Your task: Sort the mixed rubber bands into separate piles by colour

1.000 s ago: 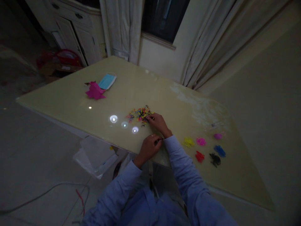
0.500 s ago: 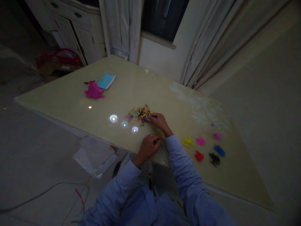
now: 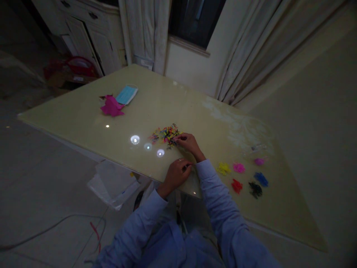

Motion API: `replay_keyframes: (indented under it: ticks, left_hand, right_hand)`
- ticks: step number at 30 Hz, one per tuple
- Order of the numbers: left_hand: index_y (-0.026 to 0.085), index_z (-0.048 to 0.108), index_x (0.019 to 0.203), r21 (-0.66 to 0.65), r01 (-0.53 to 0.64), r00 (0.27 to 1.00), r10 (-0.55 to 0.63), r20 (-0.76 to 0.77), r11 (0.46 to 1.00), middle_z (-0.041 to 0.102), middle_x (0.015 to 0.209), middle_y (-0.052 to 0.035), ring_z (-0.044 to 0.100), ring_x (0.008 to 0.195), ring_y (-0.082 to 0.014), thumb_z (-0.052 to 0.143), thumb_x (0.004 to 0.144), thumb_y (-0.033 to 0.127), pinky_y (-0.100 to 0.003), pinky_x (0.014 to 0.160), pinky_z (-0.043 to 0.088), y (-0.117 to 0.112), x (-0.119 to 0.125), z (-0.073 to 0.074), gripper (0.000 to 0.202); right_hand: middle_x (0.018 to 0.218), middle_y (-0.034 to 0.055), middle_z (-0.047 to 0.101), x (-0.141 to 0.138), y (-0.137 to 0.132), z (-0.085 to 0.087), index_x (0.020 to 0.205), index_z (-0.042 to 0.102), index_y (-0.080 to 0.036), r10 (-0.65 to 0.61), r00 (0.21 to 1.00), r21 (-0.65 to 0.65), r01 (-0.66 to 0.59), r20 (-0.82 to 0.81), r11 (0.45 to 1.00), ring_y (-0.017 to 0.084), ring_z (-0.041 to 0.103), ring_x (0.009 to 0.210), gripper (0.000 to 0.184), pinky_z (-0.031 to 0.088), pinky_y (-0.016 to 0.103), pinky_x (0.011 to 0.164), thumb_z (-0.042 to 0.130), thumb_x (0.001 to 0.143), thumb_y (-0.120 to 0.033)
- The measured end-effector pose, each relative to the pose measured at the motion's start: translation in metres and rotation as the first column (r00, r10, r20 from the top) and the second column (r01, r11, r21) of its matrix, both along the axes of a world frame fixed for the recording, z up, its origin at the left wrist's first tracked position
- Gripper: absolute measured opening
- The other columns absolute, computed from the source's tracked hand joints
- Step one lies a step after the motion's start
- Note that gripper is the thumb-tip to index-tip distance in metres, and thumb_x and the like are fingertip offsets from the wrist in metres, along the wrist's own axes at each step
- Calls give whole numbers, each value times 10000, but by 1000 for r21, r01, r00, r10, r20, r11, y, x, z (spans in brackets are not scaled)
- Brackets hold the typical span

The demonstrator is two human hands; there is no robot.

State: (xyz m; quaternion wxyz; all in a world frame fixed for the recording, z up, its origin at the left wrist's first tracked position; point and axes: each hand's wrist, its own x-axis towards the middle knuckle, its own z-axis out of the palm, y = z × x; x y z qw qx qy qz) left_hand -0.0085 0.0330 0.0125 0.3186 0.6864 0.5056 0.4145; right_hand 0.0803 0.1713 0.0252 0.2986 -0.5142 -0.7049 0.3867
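Note:
A mixed pile of small coloured rubber bands [image 3: 165, 134] lies on the pale glossy table [image 3: 173, 100]. At the pile's right edge is my right hand [image 3: 190, 143], thumb and fingertips pinched together among the bands; what they pinch is too small to make out. My left hand [image 3: 177, 174] rests near the table's front edge, just below the right one. Its fingers are curled closed, and whatever they hold is hidden. To the right lie single-colour heaps: yellow bands [image 3: 224, 168], pink bands [image 3: 239, 168], red bands [image 3: 237, 185], blue bands [image 3: 261, 179] and black bands [image 3: 255, 190].
A small purple bundle [image 3: 259, 161] and a clear plastic piece [image 3: 258, 148] sit beyond the heaps. Crumpled magenta paper [image 3: 112, 106] and a blue face mask [image 3: 126, 94] lie at the far left. A white plastic bag [image 3: 114, 184] is below the table's front edge.
My right fingertips have shifted very slightly at the pile's edge. My left hand stays where it was, and the view has tilted a little.

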Motion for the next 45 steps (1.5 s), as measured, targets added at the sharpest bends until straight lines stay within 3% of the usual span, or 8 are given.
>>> replay_keyframes:
  ticks: [14, 19, 22, 27, 32, 37, 41, 45]
  left_hand:
    - [190, 712, 886, 8, -20, 995, 19, 99, 1000, 687, 829, -39, 618, 785, -165, 570, 865, 198, -296, 769, 486, -1, -1, 1, 143]
    - [171, 710, 895, -43, -216, 908, 217, 358, 975, 685, 836, -46, 619, 774, -150, 556, 877, 247, -258, 703, 479, 0, -6, 2, 173]
    - [163, 697, 944, -68, -359, 845, 355, 400, 931, 667, 866, -42, 583, 697, -120, 560, 873, 250, -232, 647, 465, 8, -13, 2, 177]
    - [177, 628, 1201, 31, -535, 826, 515, 232, 844, 672, 1029, -72, 578, 688, -124, 663, 815, 231, -264, 685, 490, 40, -32, 14, 392]
    - [191, 706, 1092, 120, -411, 911, 411, 22, 904, 721, 1036, -86, 655, 888, -207, 609, 890, 259, -345, 836, 502, 60, -39, 22, 234]
    - [210, 730, 1052, 161, -401, 912, 410, -26, 902, 729, 1052, -72, 659, 951, -215, 566, 923, 268, -353, 875, 499, 59, -41, 14, 217]
    - [208, 726, 1074, 162, -438, 881, 458, -119, 884, 705, 1052, -86, 639, 941, -213, 541, 936, 324, -343, 864, 498, 57, -47, 8, 258]
    - [203, 720, 1088, 155, -436, 870, 459, -179, 887, 674, 1049, -97, 621, 936, -216, 491, 955, 316, -340, 838, 506, 55, -51, 3, 289]
  right_hand:
    - [723, 18, 670, -1, -1, 7, 790, 703, -139, 60, 989, -67, -69, -133, 995, 106, 548, 612, 221, 411, 216, 586, 669, 707, -341]
    - [699, -19, 626, 0, -5, 16, 800, 680, -156, 9, 946, -228, -87, -324, 970, 69, 452, 527, 258, 327, 193, 482, 717, 680, -382]
    - [610, -57, 550, 2, -8, 24, 806, 663, -161, -43, 901, -333, -115, -432, 936, 48, 362, 462, 299, 243, 198, 433, 763, 663, -404]
    - [548, -81, 488, 3, -11, 30, 813, 656, -168, -72, 832, -439, -215, -551, 872, 39, 341, 437, 330, 209, 195, 419, 816, 635, -395]
    - [581, -67, 535, 4, -12, 32, 819, 662, -170, -48, 779, -451, -309, -625, 837, 35, 378, 454, 310, 255, 171, 432, 821, 649, -375]
    - [676, -54, 585, 8, -10, 32, 819, 659, -176, -117, 756, -461, -261, -644, 848, 28, 400, 473, 326, 295, 160, 436, 834, 610, -354]
    - [628, -58, 570, 5, 2, 19, 824, 667, -177, -143, 846, -401, -90, -513, 912, 45, 390, 443, 287, 281, 173, 409, 774, 650, -379]
    - [693, -11, 659, -7, 22, 4, 784, 702, -168, -83, 971, -133, 54, -223, 990, 107, 549, 573, 117, 439, 220, 544, 681, 724, -266]
